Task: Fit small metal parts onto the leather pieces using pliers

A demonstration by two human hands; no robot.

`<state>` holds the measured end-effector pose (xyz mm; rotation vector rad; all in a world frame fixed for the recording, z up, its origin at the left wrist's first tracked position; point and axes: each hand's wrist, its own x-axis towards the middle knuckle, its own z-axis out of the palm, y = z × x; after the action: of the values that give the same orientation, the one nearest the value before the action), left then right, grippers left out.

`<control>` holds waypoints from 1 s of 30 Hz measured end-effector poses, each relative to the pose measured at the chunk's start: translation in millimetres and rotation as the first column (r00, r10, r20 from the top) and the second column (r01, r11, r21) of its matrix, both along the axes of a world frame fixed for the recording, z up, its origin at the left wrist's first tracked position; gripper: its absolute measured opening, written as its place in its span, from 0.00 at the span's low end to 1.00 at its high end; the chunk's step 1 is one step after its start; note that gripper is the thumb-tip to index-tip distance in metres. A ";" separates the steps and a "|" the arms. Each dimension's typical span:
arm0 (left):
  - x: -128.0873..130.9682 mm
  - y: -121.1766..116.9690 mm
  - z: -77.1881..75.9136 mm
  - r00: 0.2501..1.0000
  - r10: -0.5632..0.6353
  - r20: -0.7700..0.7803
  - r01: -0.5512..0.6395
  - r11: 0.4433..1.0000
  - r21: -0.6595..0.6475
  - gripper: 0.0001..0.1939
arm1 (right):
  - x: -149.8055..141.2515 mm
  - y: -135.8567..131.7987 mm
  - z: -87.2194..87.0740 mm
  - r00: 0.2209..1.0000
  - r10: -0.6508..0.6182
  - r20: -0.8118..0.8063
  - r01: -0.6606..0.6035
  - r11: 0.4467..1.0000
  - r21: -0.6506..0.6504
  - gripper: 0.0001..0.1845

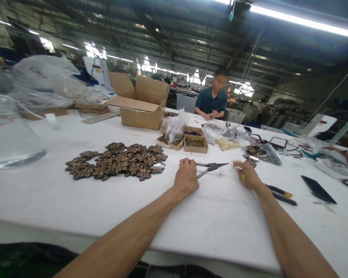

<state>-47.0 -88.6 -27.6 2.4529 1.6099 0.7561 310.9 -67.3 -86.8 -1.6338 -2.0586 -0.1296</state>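
My left hand [187, 175] is closed round the grey handles of a pair of pliers [212, 167]. Their narrow jaws point right, towards my right hand [248, 174]. That hand is closed, thumb and forefinger pinched on something pale and too small to make out; a yellow patch shows under its fingers. Beyond the right wrist stick out the black and yellow handles of a second tool [282, 194]; whether the hand grips it I cannot tell. Small metal rings [220, 174] lie scattered between the hands. Left of them spreads a pile of leopard-print pieces [118, 162].
Small boxes of metal parts [195, 144] and an open carton [142, 112] stand farther back. Plastic bags [266, 154] and a dark flat object [318, 189] lie right. A clear water container [13, 135] stands left. Another person [211, 100] sits across the white table [75, 208].
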 end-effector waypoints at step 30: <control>-0.9 -4.9 -0.3 1.000 -0.005 -0.023 0.003 0.999 -0.053 0.35 | -14.8 -16.3 23.8 0.989 0.024 -0.143 -0.062 0.962 -0.267 0.07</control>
<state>-47.9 -93.5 -27.9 2.4359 1.6109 0.6776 296.0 -83.6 -63.0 -1.6997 -2.0732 0.2865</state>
